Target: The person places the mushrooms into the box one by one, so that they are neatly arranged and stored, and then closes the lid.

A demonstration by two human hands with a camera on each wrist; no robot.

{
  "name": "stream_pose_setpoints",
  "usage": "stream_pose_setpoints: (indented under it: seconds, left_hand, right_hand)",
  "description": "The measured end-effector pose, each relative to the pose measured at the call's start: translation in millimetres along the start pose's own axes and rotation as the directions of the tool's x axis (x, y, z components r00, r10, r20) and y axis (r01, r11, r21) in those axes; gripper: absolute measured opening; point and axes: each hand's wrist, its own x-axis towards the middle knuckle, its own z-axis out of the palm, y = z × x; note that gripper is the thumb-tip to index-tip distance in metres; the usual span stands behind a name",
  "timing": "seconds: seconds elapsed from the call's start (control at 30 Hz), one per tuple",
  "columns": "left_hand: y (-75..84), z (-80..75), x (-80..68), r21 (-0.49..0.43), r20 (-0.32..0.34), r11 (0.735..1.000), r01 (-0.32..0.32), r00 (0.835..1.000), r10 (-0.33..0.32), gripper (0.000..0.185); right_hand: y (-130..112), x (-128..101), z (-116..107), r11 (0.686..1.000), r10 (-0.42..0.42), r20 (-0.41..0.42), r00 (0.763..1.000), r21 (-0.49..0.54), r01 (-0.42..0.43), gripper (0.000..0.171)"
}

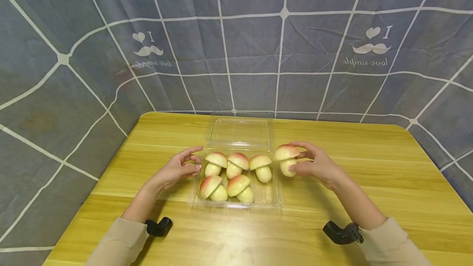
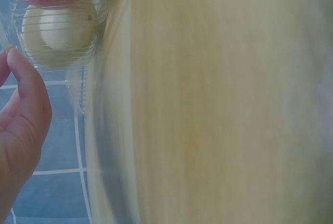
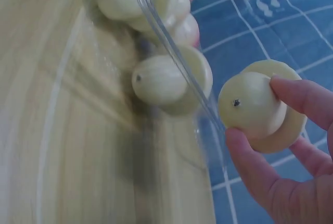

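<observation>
A clear plastic box [image 1: 275, 200] sits on the table with several toy mushrooms, including one mushroom [image 1: 238, 165], in it. They have reddish-yellow caps and pale stems. At the box's left edge, my left hand [image 1: 175, 171] pinches the rim between thumb and fingers; the left wrist view catches the fingertips against the plastic. Just beyond the right rim, my right hand [image 1: 319, 166] holds another toy mushroom [image 1: 285, 152] upright, stem down. In the right wrist view, thumb and fingers surround this mushroom's stem [image 3: 250, 104] and cap.
The box's clear lid [image 1: 242, 132] lies folded back behind it. Wooden tabletop [image 1: 369, 175] surrounds the box. A grey-blue curtain [image 1: 251, 52] with white lines hangs along the table's back and sides. Each wrist wears a black camera mount [image 1: 343, 233].
</observation>
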Motion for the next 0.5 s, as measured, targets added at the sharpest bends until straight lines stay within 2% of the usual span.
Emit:
stream_pose_setpoints:
  seconds: [0.27, 0.5]
  left_hand:
    - [0.7, 0.0, 0.4, 0.012, -0.001, 1.0, 0.0, 1.0, 0.0, 0.065]
    - [0.7, 0.6, -1.2, 0.004, 0.003, 1.0, -0.002, 1.0, 0.002, 0.065]
  right_hand:
    - [-1, -1, 15, 0.999, -0.047, 0.086, 0.995, 0.021, 0.045, 0.074]
    - [0, 0, 27, 0.998, -0.056, 0.108, 0.993, 0.014, 0.055, 0.073]
